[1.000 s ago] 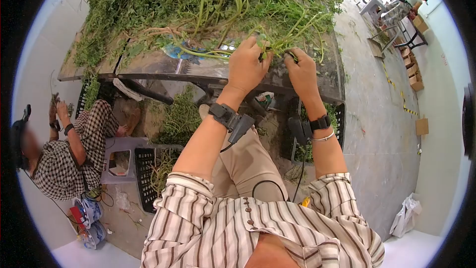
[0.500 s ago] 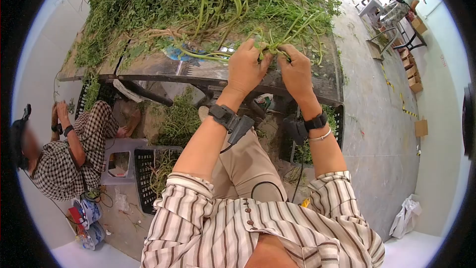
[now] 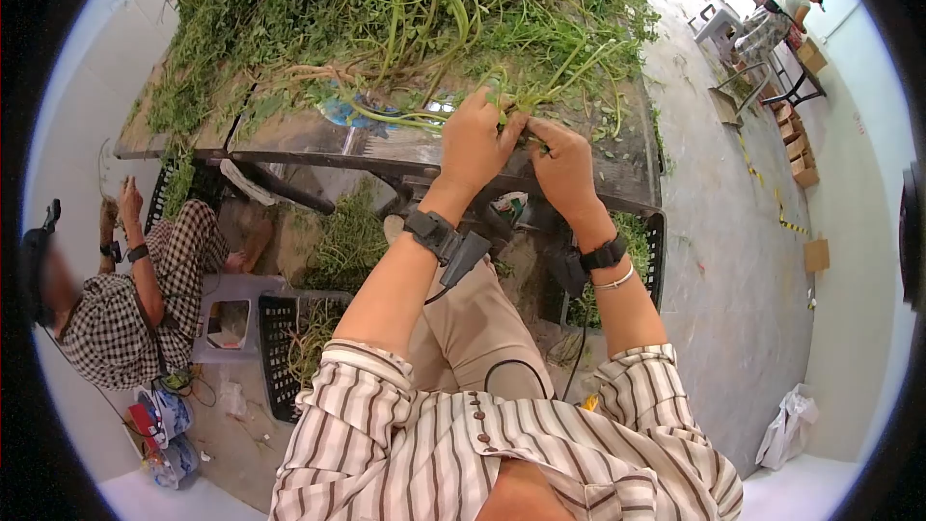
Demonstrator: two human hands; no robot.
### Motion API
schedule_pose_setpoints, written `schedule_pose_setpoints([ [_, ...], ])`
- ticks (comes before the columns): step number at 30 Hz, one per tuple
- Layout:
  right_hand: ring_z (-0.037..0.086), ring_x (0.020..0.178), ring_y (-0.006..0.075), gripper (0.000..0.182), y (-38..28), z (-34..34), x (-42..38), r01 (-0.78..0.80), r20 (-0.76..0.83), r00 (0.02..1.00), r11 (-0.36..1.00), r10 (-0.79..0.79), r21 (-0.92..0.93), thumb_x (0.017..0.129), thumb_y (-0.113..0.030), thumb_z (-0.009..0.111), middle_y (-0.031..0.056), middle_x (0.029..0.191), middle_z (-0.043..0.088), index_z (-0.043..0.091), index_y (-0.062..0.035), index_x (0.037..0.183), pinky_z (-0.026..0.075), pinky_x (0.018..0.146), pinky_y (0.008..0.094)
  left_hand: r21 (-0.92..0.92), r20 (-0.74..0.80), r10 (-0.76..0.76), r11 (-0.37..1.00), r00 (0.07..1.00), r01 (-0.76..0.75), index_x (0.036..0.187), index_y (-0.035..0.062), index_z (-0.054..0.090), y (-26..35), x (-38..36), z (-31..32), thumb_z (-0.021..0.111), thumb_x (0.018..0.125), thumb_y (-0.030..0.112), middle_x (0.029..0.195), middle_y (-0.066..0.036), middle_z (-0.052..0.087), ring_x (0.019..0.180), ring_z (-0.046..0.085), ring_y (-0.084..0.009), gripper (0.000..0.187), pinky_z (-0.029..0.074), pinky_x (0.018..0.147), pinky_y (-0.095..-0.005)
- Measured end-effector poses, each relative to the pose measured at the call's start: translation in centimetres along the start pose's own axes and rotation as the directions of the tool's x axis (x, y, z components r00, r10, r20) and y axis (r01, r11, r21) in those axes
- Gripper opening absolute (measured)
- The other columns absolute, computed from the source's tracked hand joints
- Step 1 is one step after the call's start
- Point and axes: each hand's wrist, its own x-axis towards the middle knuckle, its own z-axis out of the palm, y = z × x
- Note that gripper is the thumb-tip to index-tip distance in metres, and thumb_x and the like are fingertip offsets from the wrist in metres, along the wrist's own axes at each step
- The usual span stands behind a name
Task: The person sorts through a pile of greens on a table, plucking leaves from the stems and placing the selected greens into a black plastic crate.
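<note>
Near the front edge of the dark table (image 3: 386,147), my left hand (image 3: 475,140) is closed on a green plant stem (image 3: 559,87) whose thin branches spread up and right. My right hand (image 3: 562,162) is pinched close beside it, fingertips nearly touching the left ones; what lies between its fingers is too small to make out. Behind my hands, a large heap of leafy green plants (image 3: 289,19) covers the back of the table, with long pale stems lying in front of it.
Below the table stand black crates (image 3: 280,357) with greens. At left, a person in checked clothes (image 3: 121,328) sits beside a grey stool (image 3: 227,328). Another person (image 3: 786,10) bends at a far table at upper right. Cardboard boxes (image 3: 801,159) line the right wall.
My right hand has moved slightly left and down, closer to my left hand. The seated person's hands have risen a little.
</note>
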Motion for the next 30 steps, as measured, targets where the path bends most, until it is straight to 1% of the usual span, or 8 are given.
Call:
schedule_pose_setpoints([
  [2, 0.062, 0.082, 0.0364, 0.026, -0.2, -0.1, 0.0, -0.032, 0.030, 0.999, 0.999, 0.032, -0.010, 0.075, -0.001, 0.063, 0.0174, 0.090, 0.064, 0.066, -0.0077, 0.100, 0.050, 0.068, 0.0402, -0.012, -0.011, 0.004, 1.000, 1.000, -0.004, 0.089, 0.0065, 0.065, -0.1, 0.0, 0.1, 0.063, 0.085, 0.024, 0.082, -0.015, 0.059, 0.075, 0.057, -0.0352, 0.018, 0.046, 0.062, -0.0432],
  [5, 0.061, 0.081, 0.0364, 0.028, 0.1, 0.0, -0.1, 0.005, 0.042, 0.999, 0.998, -0.002, -0.069, 0.074, -0.001, 0.063, 0.0161, 0.091, 0.064, 0.066, -0.0080, 0.101, 0.050, 0.068, 0.0408, -0.034, -0.025, 0.000, 0.999, 1.000, 0.000, 0.089, 0.0013, 0.064, 0.0, 0.0, 0.0, 0.066, 0.080, 0.021, 0.084, -0.016, 0.056, 0.079, 0.057, -0.0347, 0.022, 0.047, 0.064, -0.0428],
  [8, 0.061, 0.082, 0.0363, 0.030, 0.1, -0.1, -0.2, 0.015, 0.044, 0.999, 0.997, -0.012, -0.076, 0.073, -0.001, 0.062, 0.0154, 0.090, 0.064, 0.065, -0.0086, 0.102, 0.050, 0.068, 0.0409, 0.067, 0.085, -0.098, 0.993, 0.991, 0.093, 0.090, 0.0038, 0.064, 0.1, -0.1, -0.1, 0.066, 0.077, 0.017, 0.086, -0.015, 0.057, 0.080, 0.058, -0.0340, 0.019, 0.048, 0.066, -0.0427],
  [13, 0.060, 0.085, 0.0379, 0.026, 0.3, -0.4, 0.0, 0.000, 0.002, 1.000, 0.999, 0.001, -0.052, 0.074, -0.002, 0.062, 0.0166, 0.092, 0.064, 0.065, -0.0063, 0.099, 0.050, 0.071, 0.0423, -0.024, -0.027, 0.020, 0.999, 0.999, -0.021, 0.086, 0.0062, 0.061, 0.0, 0.0, 0.0, 0.067, 0.079, 0.023, 0.082, -0.016, 0.056, 0.076, 0.055, -0.0379, 0.019, 0.045, 0.063, -0.0446],
  [17, 0.059, 0.084, 0.0391, 0.025, 0.4, -0.5, 0.0, -0.026, 0.024, 0.999, 0.998, 0.028, -0.060, 0.074, -0.003, 0.062, 0.0173, 0.090, 0.064, 0.063, -0.0059, 0.098, 0.049, 0.070, 0.0436, -0.051, -0.002, 0.031, 0.998, 1.000, -0.031, 0.090, 0.0059, 0.059, 0.0, 0.0, -0.1, 0.065, 0.078, 0.018, 0.085, -0.017, 0.055, 0.077, 0.055, -0.0393, 0.018, 0.045, 0.063, -0.0451],
  [22, 0.056, 0.075, 0.0416, 0.014, -0.9, -0.7, 0.2, 0.027, 0.094, 0.996, 0.953, 0.002, -0.302, 0.075, -0.005, 0.060, 0.0200, 0.076, 0.057, 0.052, -0.0030, 0.085, 0.046, 0.063, 0.0473, 0.081, 0.067, 0.070, 0.994, 0.995, -0.075, 0.094, 0.0053, 0.052, 0.2, -0.1, -0.2, 0.067, 0.070, 0.009, 0.089, -0.015, 0.053, 0.084, 0.055, -0.0363, 0.028, 0.047, 0.068, -0.0445],
  [25, 0.054, 0.074, 0.0431, 0.015, -1.5, -0.6, 0.0, 0.086, 0.041, 0.996, 0.962, -0.078, -0.261, 0.076, -0.005, 0.060, 0.0210, 0.074, 0.054, 0.046, -0.0024, 0.080, 0.043, 0.060, 0.0479, 0.073, 0.028, 0.096, 0.993, 0.995, -0.098, 0.093, 0.0054, 0.052, 0.2, -0.2, -0.1, 0.066, 0.071, 0.009, 0.090, -0.015, 0.052, 0.085, 0.055, -0.0366, 0.027, 0.046, 0.069, -0.0448],
  [30, 0.053, 0.072, 0.0434, 0.012, -4.5, -4.1, -0.9, 0.030, -0.035, 0.999, 0.993, -0.034, -0.113, 0.080, -0.005, 0.060, 0.0208, 0.076, 0.054, 0.050, -0.0025, 0.086, 0.043, 0.058, 0.0438, 0.143, 0.010, 0.023, 0.989, 1.000, -0.024, 0.093, 0.0053, 0.053, -0.3, -0.1, 0.5, 0.066, 0.071, 0.010, 0.088, -0.015, 0.054, 0.082, 0.055, -0.0376, 0.026, 0.047, 0.067, -0.0448],
])
